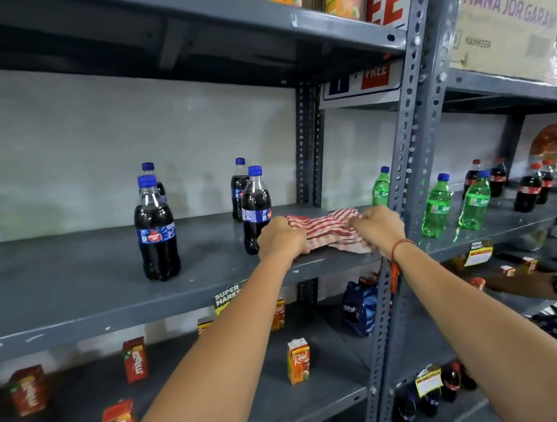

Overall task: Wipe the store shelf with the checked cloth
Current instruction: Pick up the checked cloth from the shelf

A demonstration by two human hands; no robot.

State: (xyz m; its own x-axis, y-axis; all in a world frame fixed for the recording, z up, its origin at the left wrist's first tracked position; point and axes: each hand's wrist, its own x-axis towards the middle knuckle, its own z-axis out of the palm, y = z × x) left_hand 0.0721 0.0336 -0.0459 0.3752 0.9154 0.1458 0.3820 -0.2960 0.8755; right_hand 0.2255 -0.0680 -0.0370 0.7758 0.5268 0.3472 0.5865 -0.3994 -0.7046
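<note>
Checked cloth (pixel 326 232) is bunched on the grey shelf (pixel 75 289), stretched between the two hands. Its left end is gripped under the curled fingers of the left hand (pixel 281 237), and its right end is pinched by the bent fingers of the right hand (pixel 381 225). A cola bottle (pixel 256 209) is seen just left of the left fingers.

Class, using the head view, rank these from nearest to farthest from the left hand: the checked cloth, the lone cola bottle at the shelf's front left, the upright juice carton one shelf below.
1. checked cloth, in the left hand.
2. lone cola bottle, further left.
3. juice carton, lower shelf.
</note>
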